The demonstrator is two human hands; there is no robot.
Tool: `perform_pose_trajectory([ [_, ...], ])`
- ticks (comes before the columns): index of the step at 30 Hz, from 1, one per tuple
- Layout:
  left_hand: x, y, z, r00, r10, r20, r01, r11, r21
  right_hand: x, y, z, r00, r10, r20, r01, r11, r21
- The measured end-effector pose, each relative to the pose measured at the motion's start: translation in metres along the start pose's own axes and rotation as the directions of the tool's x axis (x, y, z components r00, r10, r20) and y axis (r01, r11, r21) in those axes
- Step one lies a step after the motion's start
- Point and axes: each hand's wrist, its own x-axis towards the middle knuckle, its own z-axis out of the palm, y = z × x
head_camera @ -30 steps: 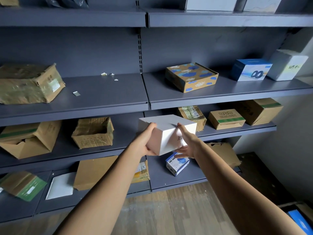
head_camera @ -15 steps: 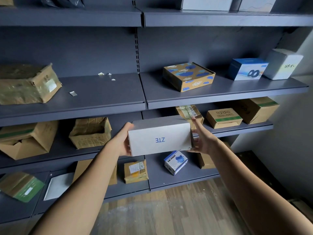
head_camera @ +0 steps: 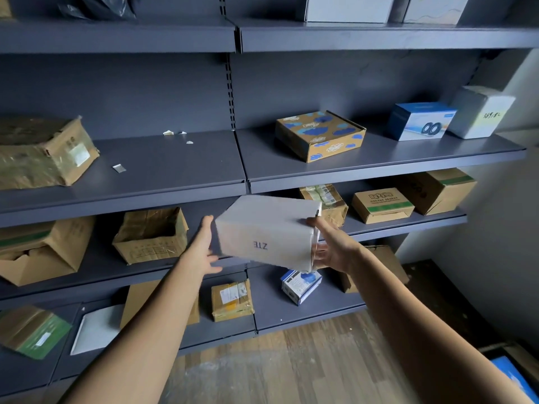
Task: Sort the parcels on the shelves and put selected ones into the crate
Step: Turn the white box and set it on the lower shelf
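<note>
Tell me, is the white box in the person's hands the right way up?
Upside down and tilted: the white box shows its ZTE lettering inverted, and its bottom edge slopes down to the right.

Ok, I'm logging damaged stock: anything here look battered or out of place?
The taped brown carton at the left is crushed, with paper scraps loose on its shelf; the open carton on the shelf below has ragged flaps. The held white box looks undented.
</note>
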Motion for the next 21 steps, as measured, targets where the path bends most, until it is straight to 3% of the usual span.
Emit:
perform_pose_trajectory([
  [2,-0.003,-0.008,0.01,0.999,-0.033,-0.016,0.033,0.999,-0.006,0.003,0.004,0.008,0.999,-0.019,-0.05,0.021,0.998,0.055],
  [5,-0.008,-0.021,0.031,0.987,-0.117,0.113,0.125,0.99,-0.062,0.009,0.012,0.019,0.995,-0.012,-0.097,0.018,0.998,0.068],
  [8,-0.009,-0.03,0.043,0.973,-0.116,0.201,0.129,0.99,-0.053,0.006,0.018,0.03,0.998,-0.002,-0.065,0.002,1.0,-0.003],
  [11,0.0,-0.032,0.041,0.977,-0.049,0.21,0.08,0.986,-0.145,-0.001,0.017,0.027,1.0,0.016,0.006,-0.015,0.998,-0.059],
  [15,0.01,-0.029,0.034,0.975,0.026,0.219,0.014,0.984,-0.18,-0.004,0.013,0.01,0.998,0.059,-0.002,-0.058,0.992,-0.115],
  [21,0.013,-0.028,0.03,0.976,-0.11,0.19,0.153,0.962,-0.226,0.001,0.003,-0.001,0.999,0.017,-0.05,-0.02,0.998,-0.061],
])
